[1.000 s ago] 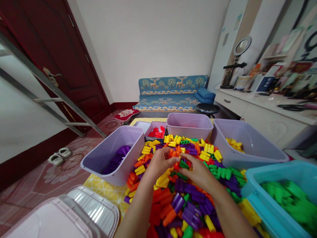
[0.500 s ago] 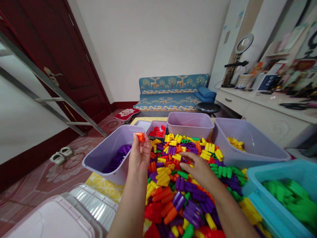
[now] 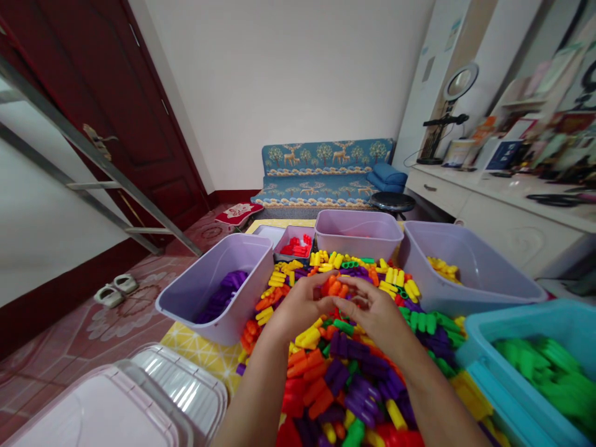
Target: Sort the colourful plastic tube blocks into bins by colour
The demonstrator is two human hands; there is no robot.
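Left hand (image 3: 298, 304) and right hand (image 3: 379, 313) meet around an orange cluster (image 3: 335, 287)

At the far left of the work, translucent lids (image 3: 181, 388) lie beside a yellow patterned cloth (image 3: 207, 347). Next comes a lilac bin (image 3: 254, 301) with purple pieces (image 3: 226, 295) in its bottom.

The left hand is half curled, its fingers bent behind the orange cluster and holding it, the thumb stretched across toward the other thumb. Past it, at the back, a small tray (image 3: 280, 249) has red pieces (image 3: 298, 246) in it.

The orange cluster sits between the two hands, just above the heap (image 3: 361, 397). It looks glossy and bright, with several rounded ends packed side by side; fingers cover the rest of it.

The right hand arches loosely, with a gap between thumb and forefinger. Its forefinger reaches the cluster's edge; I cannot tell whether it grips.

Below the hands, the heap mixes purple, orange, red, yellow and green tubes, some joined in rows. Behind stands another lilac tub (image 3: 358, 239); farther right, a wide lilac box (image 3: 493, 288) contains yellow pieces (image 3: 442, 269). A turquoise bin (image 3: 505, 397) of green pieces (image 3: 547, 379) ends the row.
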